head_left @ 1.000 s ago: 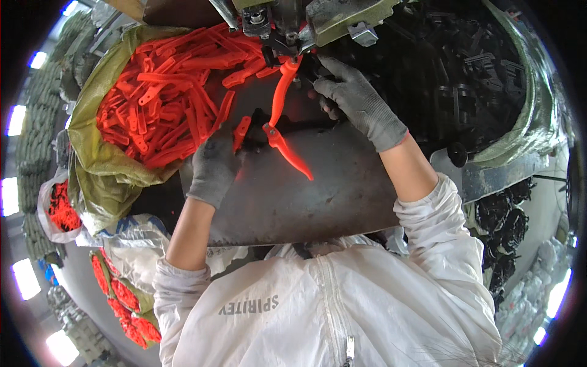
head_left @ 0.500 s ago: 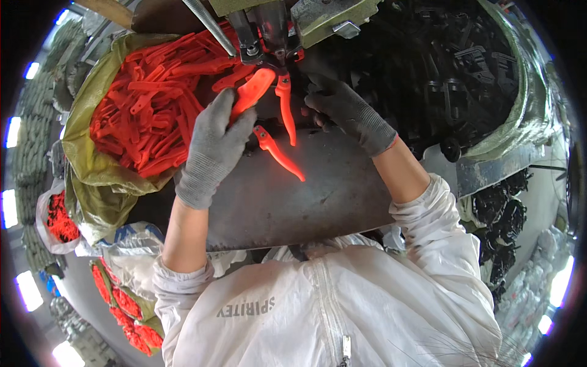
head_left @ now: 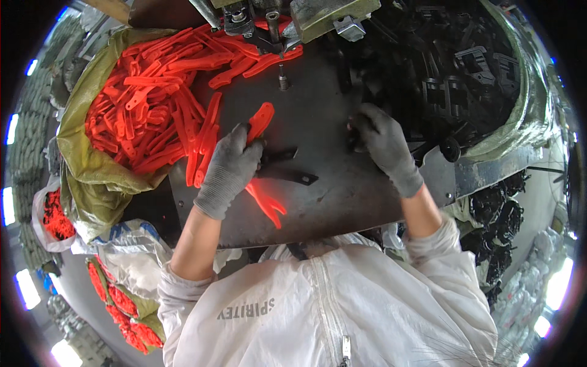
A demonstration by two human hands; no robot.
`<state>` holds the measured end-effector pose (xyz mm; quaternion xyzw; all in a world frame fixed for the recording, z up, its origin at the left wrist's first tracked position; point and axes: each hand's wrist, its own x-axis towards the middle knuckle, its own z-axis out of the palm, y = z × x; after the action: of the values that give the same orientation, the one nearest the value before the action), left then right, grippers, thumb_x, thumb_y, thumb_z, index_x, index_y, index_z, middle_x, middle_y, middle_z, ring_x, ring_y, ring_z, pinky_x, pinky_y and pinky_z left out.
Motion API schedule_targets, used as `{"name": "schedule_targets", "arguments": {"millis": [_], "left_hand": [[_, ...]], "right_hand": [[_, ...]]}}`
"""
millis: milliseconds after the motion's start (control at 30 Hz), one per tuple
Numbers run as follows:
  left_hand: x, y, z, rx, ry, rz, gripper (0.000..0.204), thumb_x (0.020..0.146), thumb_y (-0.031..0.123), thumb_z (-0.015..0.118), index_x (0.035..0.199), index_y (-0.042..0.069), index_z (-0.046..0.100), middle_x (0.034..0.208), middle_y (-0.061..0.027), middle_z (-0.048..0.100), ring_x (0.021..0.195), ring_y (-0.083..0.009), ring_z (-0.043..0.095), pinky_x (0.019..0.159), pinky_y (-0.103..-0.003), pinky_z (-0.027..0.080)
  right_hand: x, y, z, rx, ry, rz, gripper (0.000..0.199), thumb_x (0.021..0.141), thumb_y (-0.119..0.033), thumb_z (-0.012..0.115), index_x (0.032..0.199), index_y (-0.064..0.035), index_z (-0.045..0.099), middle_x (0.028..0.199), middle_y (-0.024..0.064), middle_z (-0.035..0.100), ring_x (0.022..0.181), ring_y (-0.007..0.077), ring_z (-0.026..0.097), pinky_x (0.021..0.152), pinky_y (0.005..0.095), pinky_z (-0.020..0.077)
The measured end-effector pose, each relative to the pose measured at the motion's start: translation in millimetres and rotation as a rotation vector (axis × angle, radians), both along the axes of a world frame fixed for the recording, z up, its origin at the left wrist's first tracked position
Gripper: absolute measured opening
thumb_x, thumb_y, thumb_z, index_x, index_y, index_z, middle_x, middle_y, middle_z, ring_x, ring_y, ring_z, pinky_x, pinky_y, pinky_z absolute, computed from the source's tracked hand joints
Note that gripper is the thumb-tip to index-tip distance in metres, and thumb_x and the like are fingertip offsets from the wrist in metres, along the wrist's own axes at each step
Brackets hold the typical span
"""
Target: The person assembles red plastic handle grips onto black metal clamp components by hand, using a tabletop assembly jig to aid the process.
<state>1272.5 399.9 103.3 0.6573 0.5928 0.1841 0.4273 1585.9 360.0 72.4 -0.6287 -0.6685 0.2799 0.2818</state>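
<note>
My left hand (head_left: 229, 162), in a grey knit glove, is closed around a red curved handle (head_left: 262, 117) that sticks out past the fingers. Beside and below it, flat black strips (head_left: 296, 177) and forked red handle ends (head_left: 267, 203) show on both sides of the hand. Whether the hand also grips these or they lie on the table is hidden. My right hand (head_left: 388, 147), gloved alike, is at the near-left edge of the heap of black parts (head_left: 452, 101). Its fingers are curled around something dark that I cannot make out.
A yellow-green sack (head_left: 76, 150) full of red handles (head_left: 147, 107) lies open at left. A metal press head (head_left: 275, 40) stands over an upright pin (head_left: 283, 81) at the far middle of the dark metal table (head_left: 342, 205). A pale sack rim (head_left: 520, 104) borders the black parts.
My left hand has drawn back from the press head, with red handles now lower beside it. My right hand has moved right and nearer. The pin below the press is now bare.
</note>
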Motion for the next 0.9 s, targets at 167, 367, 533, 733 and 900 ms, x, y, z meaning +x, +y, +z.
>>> {"name": "schedule_targets", "arguments": {"millis": [167, 367, 533, 733, 900], "left_hand": [[21.5, 38.2, 30.5, -0.151, -0.408, 0.202, 0.039, 0.104, 0.039, 0.054, 0.111, 0.003, 0.067, 0.097, -0.0047, 0.071, 0.074, -0.0136, 0.064, 0.066, -0.029, 0.050], [35.0, 73.2, 26.8, -0.255, -0.501, 0.076, 0.040, 0.105, 0.034, 0.052, 0.122, 0.001, 0.068, 0.097, -0.0062, 0.072, 0.080, -0.0143, 0.069, 0.069, -0.029, 0.053], [34.7, 80.4, 30.9, -0.218, -0.409, 0.044, 0.037, 0.103, 0.031, 0.056, 0.116, -0.001, 0.070, 0.092, -0.0076, 0.073, 0.078, -0.0165, 0.070, 0.073, -0.031, 0.055], [30.7, 88.0, 10.6, 0.018, -0.361, -0.104, 0.035, 0.102, 0.029, 0.060, 0.114, -0.002, 0.071, 0.089, -0.0076, 0.073, 0.078, -0.0172, 0.070, 0.074, -0.031, 0.057], [42.5, 86.7, 7.9, -0.110, -0.386, -0.052, 0.036, 0.102, 0.030, 0.060, 0.116, -0.001, 0.071, 0.093, -0.0084, 0.074, 0.080, -0.0177, 0.071, 0.074, -0.032, 0.058]], "right_hand": [[-43.0, 20.4, 38.9, 0.096, 0.684, -0.192, 0.033, 0.097, -0.009, 0.060, 0.129, -0.0032, 0.066, 0.094, 0.0041, 0.071, 0.073, 0.0110, 0.061, 0.063, 0.0262, 0.0510], [-37.2, 77.2, 59.5, -0.296, 0.820, -0.038, 0.061, 0.096, -0.014, 0.060, 0.153, 0.0014, 0.045, 0.100, 0.0056, 0.071, 0.071, 0.0069, 0.052, 0.063, 0.0215, 0.0454], [-56.1, 73.4, 60.6, -0.232, 0.742, 0.028, 0.057, 0.095, -0.012, 0.062, 0.150, -0.0031, 0.048, 0.096, 0.0068, 0.070, 0.066, 0.0080, 0.054, 0.060, 0.0240, 0.0480], [-60.4, 83.3, 46.9, -0.239, 0.655, 0.059, 0.062, 0.092, -0.014, 0.062, 0.153, -0.0081, 0.048, 0.092, 0.0044, 0.068, 0.060, 0.0081, 0.051, 0.057, 0.0240, 0.0453], [-59.5, 93.1, 43.0, -0.330, 0.651, 0.020, 0.048, 0.093, -0.013, 0.063, 0.139, -0.0037, 0.056, 0.090, 0.0052, 0.068, 0.059, 0.0085, 0.054, 0.054, 0.0253, 0.0444]]}}
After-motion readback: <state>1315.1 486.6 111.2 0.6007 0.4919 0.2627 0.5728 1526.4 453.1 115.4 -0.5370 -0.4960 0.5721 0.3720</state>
